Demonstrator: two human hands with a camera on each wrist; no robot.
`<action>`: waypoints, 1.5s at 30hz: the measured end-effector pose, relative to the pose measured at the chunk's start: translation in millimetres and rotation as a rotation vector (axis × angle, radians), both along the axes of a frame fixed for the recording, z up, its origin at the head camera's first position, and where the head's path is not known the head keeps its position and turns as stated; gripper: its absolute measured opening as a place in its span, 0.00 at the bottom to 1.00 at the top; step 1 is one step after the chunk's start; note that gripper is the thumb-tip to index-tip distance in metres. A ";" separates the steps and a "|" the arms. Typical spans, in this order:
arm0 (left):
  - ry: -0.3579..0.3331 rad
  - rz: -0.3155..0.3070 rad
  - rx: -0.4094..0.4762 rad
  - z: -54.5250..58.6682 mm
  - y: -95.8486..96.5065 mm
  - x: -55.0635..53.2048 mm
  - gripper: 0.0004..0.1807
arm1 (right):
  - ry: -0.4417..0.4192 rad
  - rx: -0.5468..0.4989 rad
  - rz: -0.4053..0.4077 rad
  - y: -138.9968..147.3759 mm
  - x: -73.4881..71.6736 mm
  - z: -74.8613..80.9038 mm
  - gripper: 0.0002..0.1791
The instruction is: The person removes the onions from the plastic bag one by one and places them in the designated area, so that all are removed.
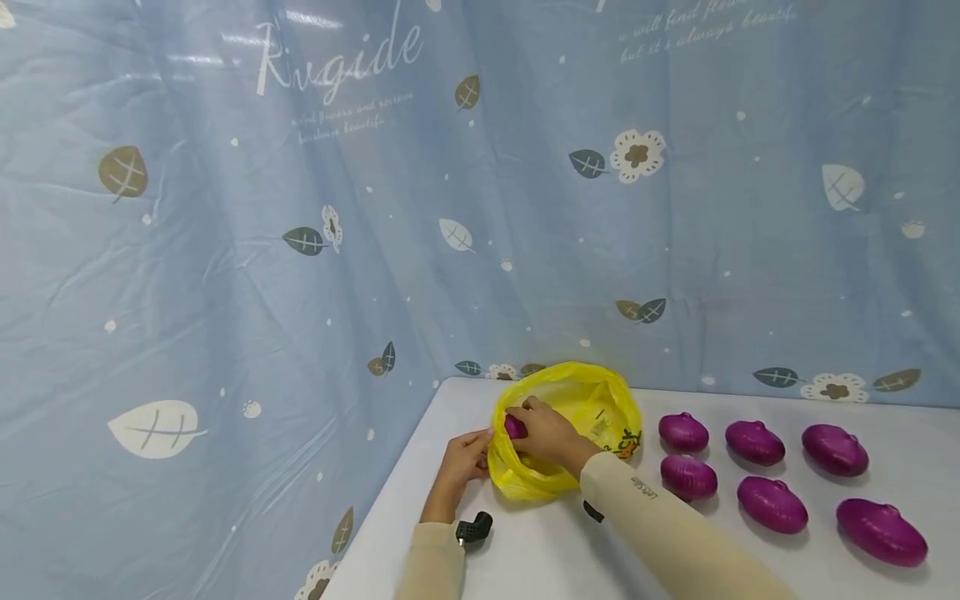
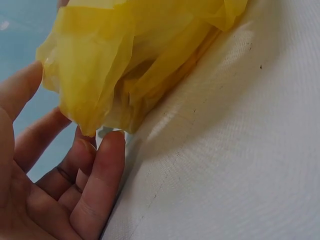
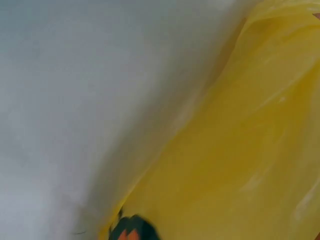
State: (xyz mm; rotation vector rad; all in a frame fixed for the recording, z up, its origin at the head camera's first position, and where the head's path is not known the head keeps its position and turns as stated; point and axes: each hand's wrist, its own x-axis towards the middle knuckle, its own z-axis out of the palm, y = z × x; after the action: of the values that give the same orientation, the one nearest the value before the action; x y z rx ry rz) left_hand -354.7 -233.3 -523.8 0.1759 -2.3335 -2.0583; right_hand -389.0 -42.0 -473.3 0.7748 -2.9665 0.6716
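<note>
A yellow plastic bag (image 1: 517, 479) stands on the table with its mouth spread wide. My right hand (image 1: 549, 432) reaches over the mouth and grips a purple onion (image 1: 514, 427) just inside the left part of the rim. Fingers cover much of that onion. At the bag's left side, my left hand (image 1: 461, 460) touches the rim with its fingertips. In the left wrist view, the fingers of the left hand (image 2: 65, 180) are loosely bent beside the yellow plastic (image 2: 95, 60). Only the bag's outer wall (image 3: 240, 165) fills the right wrist view's right side; the right hand is hidden there.
Several purple onions (image 1: 772, 505) lie in two rows on the white table (image 1: 517, 554), right of the bag. A black device (image 1: 474, 528) sits at the left wrist. A blue patterned curtain (image 1: 540, 250) hangs behind and to the left.
</note>
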 end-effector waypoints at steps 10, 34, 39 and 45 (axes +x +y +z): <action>0.004 -0.011 -0.014 0.9 -0.2 0.5 0.30 | -0.098 -0.079 -0.070 13.2 2.5 3.9 0.39; -0.007 -0.002 -0.006 3.2 -3.3 -3.3 0.32 | -0.246 -0.177 -0.105 65.4 2.2 23.7 0.34; -0.010 -0.001 -0.019 2.1 -1.4 -1.4 0.33 | -0.211 -0.138 -0.117 79.9 11.0 30.3 0.34; -0.031 -0.005 -0.042 0.8 -0.8 -0.9 0.36 | -0.183 -0.147 -0.054 99.5 24.1 38.2 0.32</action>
State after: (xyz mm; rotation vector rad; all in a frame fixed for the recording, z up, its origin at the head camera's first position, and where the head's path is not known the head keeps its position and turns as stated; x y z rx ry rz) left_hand -355.6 -234.1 -523.0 0.2033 -2.3956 -2.0211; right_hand -364.9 57.5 -435.1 0.6543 -3.0384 0.9944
